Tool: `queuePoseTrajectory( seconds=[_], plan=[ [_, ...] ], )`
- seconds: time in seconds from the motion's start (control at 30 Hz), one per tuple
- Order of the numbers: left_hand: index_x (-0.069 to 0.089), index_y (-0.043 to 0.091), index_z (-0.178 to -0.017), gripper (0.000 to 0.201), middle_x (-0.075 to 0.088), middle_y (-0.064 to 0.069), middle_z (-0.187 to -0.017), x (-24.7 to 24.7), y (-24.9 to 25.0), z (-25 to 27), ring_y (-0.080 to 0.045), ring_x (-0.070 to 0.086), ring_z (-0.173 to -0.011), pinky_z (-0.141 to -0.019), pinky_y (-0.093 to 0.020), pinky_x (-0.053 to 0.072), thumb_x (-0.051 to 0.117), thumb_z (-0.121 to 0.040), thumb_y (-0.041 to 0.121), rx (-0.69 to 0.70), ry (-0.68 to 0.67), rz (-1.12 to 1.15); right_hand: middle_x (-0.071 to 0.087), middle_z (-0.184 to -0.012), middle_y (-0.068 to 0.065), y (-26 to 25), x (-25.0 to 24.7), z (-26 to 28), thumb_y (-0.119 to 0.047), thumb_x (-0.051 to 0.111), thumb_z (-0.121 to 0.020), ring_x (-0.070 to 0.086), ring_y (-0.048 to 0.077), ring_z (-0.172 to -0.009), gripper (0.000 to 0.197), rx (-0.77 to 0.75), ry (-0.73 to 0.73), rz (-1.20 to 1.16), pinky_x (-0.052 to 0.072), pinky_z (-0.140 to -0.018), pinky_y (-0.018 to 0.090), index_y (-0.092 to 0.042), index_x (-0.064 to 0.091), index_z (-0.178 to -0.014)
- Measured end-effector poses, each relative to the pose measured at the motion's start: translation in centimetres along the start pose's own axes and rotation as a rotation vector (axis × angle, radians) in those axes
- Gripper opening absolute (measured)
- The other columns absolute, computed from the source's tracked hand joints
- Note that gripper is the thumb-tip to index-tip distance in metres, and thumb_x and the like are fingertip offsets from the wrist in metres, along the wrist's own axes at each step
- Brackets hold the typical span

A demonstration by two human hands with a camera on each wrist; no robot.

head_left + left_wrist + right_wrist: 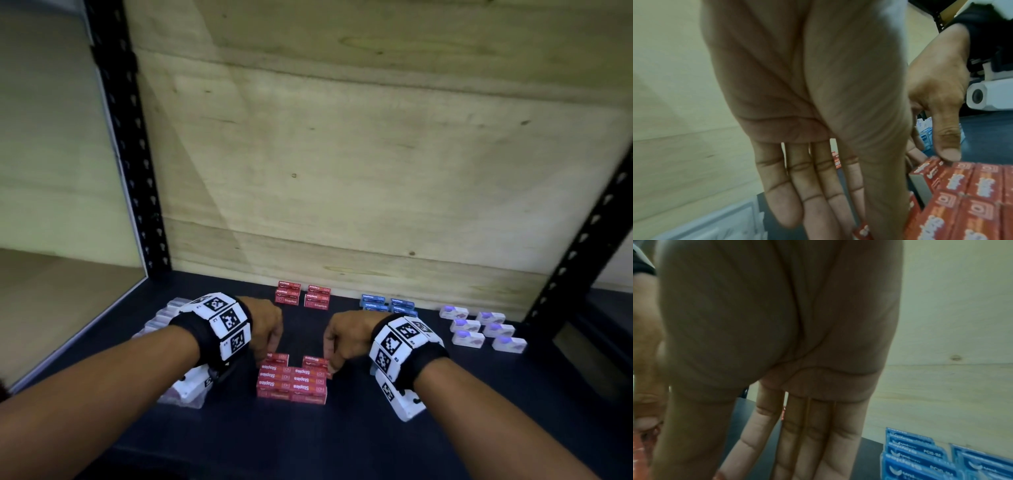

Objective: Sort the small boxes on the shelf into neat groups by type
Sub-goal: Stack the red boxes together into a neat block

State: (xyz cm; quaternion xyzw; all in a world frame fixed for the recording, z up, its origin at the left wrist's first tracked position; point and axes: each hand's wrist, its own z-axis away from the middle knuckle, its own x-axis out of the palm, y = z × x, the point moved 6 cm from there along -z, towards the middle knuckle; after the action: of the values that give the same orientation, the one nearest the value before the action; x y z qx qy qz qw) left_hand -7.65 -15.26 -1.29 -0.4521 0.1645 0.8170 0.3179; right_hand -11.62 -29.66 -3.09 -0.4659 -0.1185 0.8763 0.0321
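Red staples boxes (pixel 291 380): small rectangular cardboard cartons with white "Staples" lettering, packed edge to edge in a block near the front middle of the dark shelf (pixel 342 445); two cartons stand out at the block's far side with a gap between them. 
Left hand (pixel 265 325): palm turned down, fingers straight and close together in the left wrist view, tips at the block's far left carton; nothing gripped. 
Right hand (pixel 346 337): fingers extended downward, thumb tip pressing the top edge of the far right carton; nothing enclosed. 
Second red stack (pixel 303 296): at the back edge, against the pale plywood back panel (pixel 376 154). 
Blue boxes (pixel 388 305): glossy, stacked, back right of centre. 
White boxes (pixel 483 329): two rows toward the right edge. 
Clear plastic cases (pixel 161 318): far left, partly hidden by the left wrist.
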Motion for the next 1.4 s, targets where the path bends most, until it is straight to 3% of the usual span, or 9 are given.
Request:
queuePoseTrajectory(
  seconds=[0.13,0.2,0.37,0.47,0.6,0.67,1.03,1.17,1.4],
  plan=[
    [0.074,0.018,-0.103,0.023,0.063,0.011,-0.069,0.2,-0.1,0.9,0.008,0.053,-0.045,-0.042,-0.008,0.04,0.077,-0.08,0.018,-0.023,-0.004,0.057,0.075,-0.094,0.006,-0.2,0.6,0.3,-0.014,0.075,-0.082,0.062,0.011,-0.077,0.014,-0.001,-0.051,-0.028,0.055,-0.078,0.031,-0.014,0.077,-0.096],
    [0.074,0.016,-0.103,0.023,0.064,0.009,-0.069,0.4,-0.2,1.3,0.006,0.054,-0.043,-0.037,-0.007,0.038,0.075,-0.081,0.015,-0.028,-0.023,0.083,0.073,-0.091,0.009,-0.3,0.7,0.6,-0.012,0.07,-0.085,0.062,0.014,-0.078,0.016,0.004,-0.061,-0.046,0.056,-0.081,0.033,-0.012,0.076,-0.1],
    [0.071,0.018,-0.11,0.029,0.074,0.0,-0.098,0.8,-0.4,1.7,-0.001,0.062,-0.066,-0.049,-0.009,0.044,0.061,-0.086,0.004,-0.019,-0.031,0.138,0.07,-0.083,0.005,-0.5,0.9,0.7,-0.012,0.061,-0.091,0.066,0.016,-0.079,0.016,0.003,-0.005,-0.135,0.059,-0.087,0.037,-0.01,0.073,-0.102],
    [0.07,0.014,-0.11,0.026,0.072,0.004,-0.089,0.9,0.0,1.5,-0.003,0.063,-0.068,-0.049,-0.008,0.044,0.056,-0.09,0.005,-0.002,-0.014,0.201,0.072,-0.088,0.008,-0.7,1.2,0.5,-0.009,0.061,-0.092,0.066,0.015,-0.078,0.014,-0.016,0.008,-0.14,0.059,-0.083,0.034,-0.014,0.073,-0.095],
    [0.071,0.015,-0.107,0.022,0.069,0.008,-0.083,1.1,0.2,0.9,-0.004,0.064,-0.07,-0.08,-0.021,0.054,0.059,-0.09,0.008,0.02,0.006,0.251,0.071,-0.087,0.008,-1.0,1.2,0.3,-0.003,0.059,-0.092,0.065,0.013,-0.074,0.017,-0.03,0.015,-0.14,0.058,-0.076,0.03,-0.007,0.074,-0.097],
    [0.071,0.015,-0.106,0.02,0.07,0.007,-0.087,1.1,0.5,0.7,-0.004,0.064,-0.071,-0.087,-0.025,0.054,0.061,-0.09,0.01,0.029,-0.006,0.253,0.071,-0.086,0.007,-1.1,1.1,0.3,-0.003,0.059,-0.092,0.065,0.013,-0.073,0.017,-0.034,0.017,-0.144,0.058,-0.078,0.03,-0.006,0.074,-0.1],
    [0.071,0.017,-0.102,0.016,0.073,0.002,-0.091,1.0,0.9,-0.2,-0.005,0.065,-0.07,-0.082,-0.023,0.054,0.065,-0.088,0.011,0.04,-0.034,0.238,0.074,-0.093,0.012,-2.1,0.9,-0.1,-0.009,0.063,-0.093,0.066,0.015,-0.079,0.013,-0.036,0.015,-0.142,0.058,-0.086,0.034,-0.009,0.074,-0.099],
    [0.071,0.017,-0.101,0.015,0.071,0.004,-0.085,0.9,1.1,-0.3,-0.005,0.065,-0.069,-0.077,-0.02,0.053,0.066,-0.087,0.011,0.04,-0.028,0.223,0.074,-0.095,0.014,-2.3,0.9,-0.2,-0.007,0.061,-0.093,0.065,0.016,-0.077,0.014,-0.045,0.005,-0.123,0.057,-0.081,0.031,-0.006,0.073,-0.101],
    [0.071,0.019,-0.101,0.016,0.073,0.003,-0.088,0.9,0.9,-0.4,-0.005,0.065,-0.068,-0.082,-0.023,0.054,0.066,-0.087,0.014,0.039,-0.029,0.228,0.073,-0.093,0.012,-2.3,0.9,-0.4,-0.013,0.064,-0.093,0.065,0.016,-0.079,0.014,-0.031,-0.012,-0.138,0.057,-0.084,0.032,-0.008,0.073,-0.103]
  ],
)
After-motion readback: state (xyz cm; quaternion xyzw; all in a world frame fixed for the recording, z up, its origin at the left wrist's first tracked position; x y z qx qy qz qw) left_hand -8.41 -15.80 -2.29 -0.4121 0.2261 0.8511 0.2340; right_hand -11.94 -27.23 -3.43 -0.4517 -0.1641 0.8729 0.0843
